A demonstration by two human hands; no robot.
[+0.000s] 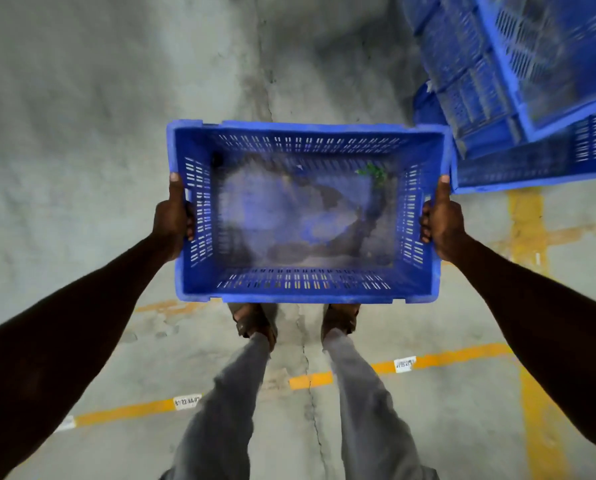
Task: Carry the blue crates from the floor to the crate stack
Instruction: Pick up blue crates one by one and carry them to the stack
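Head camera view, looking straight down: we are carrying a blue crate [307, 213] out in front of us, clear of the concrete floor [99, 98]. Our left hand [173, 220] is gripping the crate's left short side and our right hand [440, 221] the right short side. Each grip is clamped on the crate, thumb lying along the top rim and fingers curling into the handle slot. The crate is riding level and appears empty, apart from a small green scrap [372, 173] in its far right corner. Below its near edge we are seeing our sandalled feet [255, 323] and grey trousers, with yellow floor lines [438, 360] crossing under us.

The crate stack [532, 98] is showing blurred at the upper right, just beyond the crate's far right corner.

To do this step well, we judge that we are best keeping both grips even so the crate stays flat, turning to the right to face the stack squarely, and lining up the rims before lowering. The carried crate is hiding the floor ahead of our feet, so we are stepping with care.
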